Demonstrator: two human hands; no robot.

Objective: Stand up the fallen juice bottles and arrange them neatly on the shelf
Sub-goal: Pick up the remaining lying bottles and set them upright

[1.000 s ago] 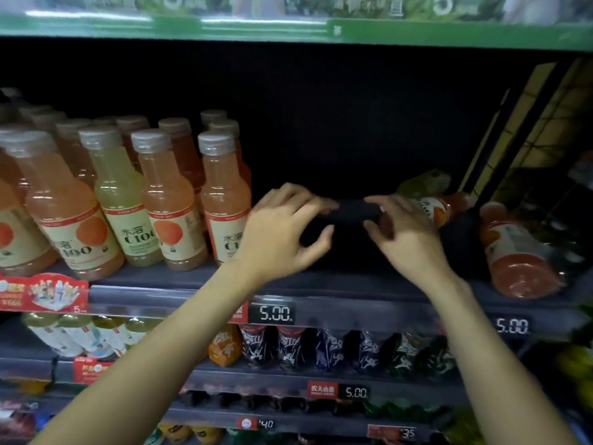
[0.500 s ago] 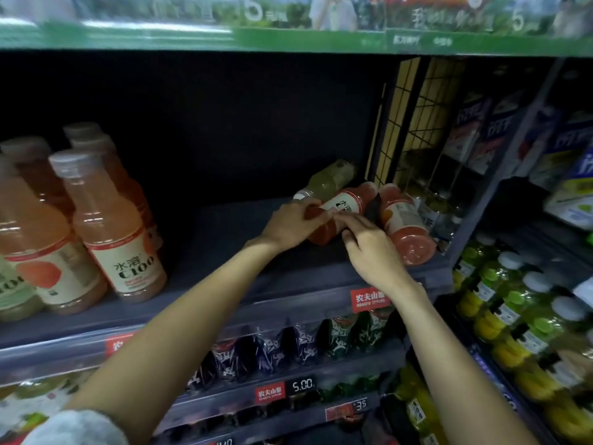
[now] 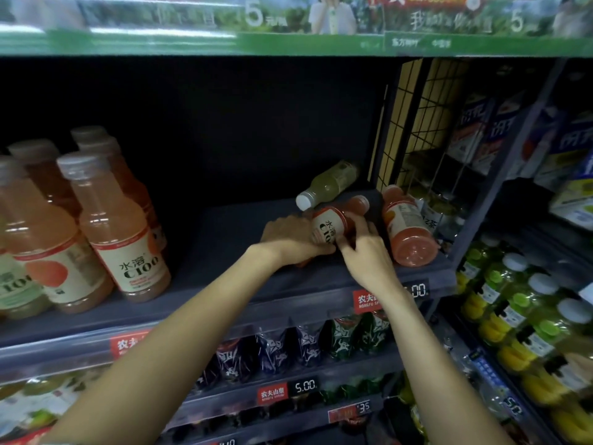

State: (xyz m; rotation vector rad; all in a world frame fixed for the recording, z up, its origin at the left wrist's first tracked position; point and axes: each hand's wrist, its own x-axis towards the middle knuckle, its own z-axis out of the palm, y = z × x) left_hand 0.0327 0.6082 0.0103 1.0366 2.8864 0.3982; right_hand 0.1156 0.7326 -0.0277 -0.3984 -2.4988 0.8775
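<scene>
Three juice bottles lie fallen at the right end of the dark shelf (image 3: 224, 239). A pink-orange C100 bottle (image 3: 333, 224) lies in the middle, with my left hand (image 3: 288, 236) and my right hand (image 3: 365, 252) both closed around its label end. Behind it lies a yellow-green bottle (image 3: 327, 184), its white cap pointing at me. To the right, a second pink-orange bottle (image 3: 407, 229) lies with its base towards me, untouched. Several upright C100 bottles (image 3: 118, 226) stand in rows at the left.
A black wire grid divider (image 3: 414, 123) closes the shelf's right end. Cartons and yellow-green bottles (image 3: 513, 303) fill the neighbouring unit at right. Price strips and dark pouches (image 3: 288, 345) line the lower shelves. A green banner runs along the shelf above.
My view has swung right, from the upright rows to the fallen bottles. Both hands have reached in and closed on the middle pink-orange bottle, which was only touched half a second ago.
</scene>
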